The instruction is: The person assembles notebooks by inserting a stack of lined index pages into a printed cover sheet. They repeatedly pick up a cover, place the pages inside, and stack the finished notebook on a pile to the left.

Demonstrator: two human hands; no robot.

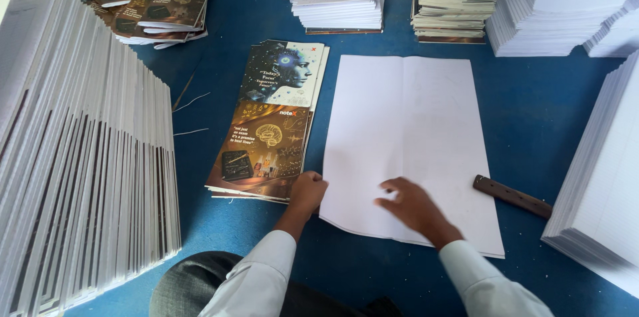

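A large white sheet (407, 130) with a centre fold lies flat on the blue surface (532, 110). My right hand (414, 207) rests palm down on its near part, fingers spread and blurred. My left hand (307, 192) is curled at the sheet's near left edge, touching the corner of a stack of printed notebook covers (269, 124) that lies just left of the sheet. Neither hand holds anything that I can see.
A brown wooden stick (512, 196) lies right of the sheet. Tall stacks of white paper stand at the left (80, 150) and right (599, 170). More paper piles and cover stacks (459, 4) line the far side, with dark covers (160, 4) at the far left.
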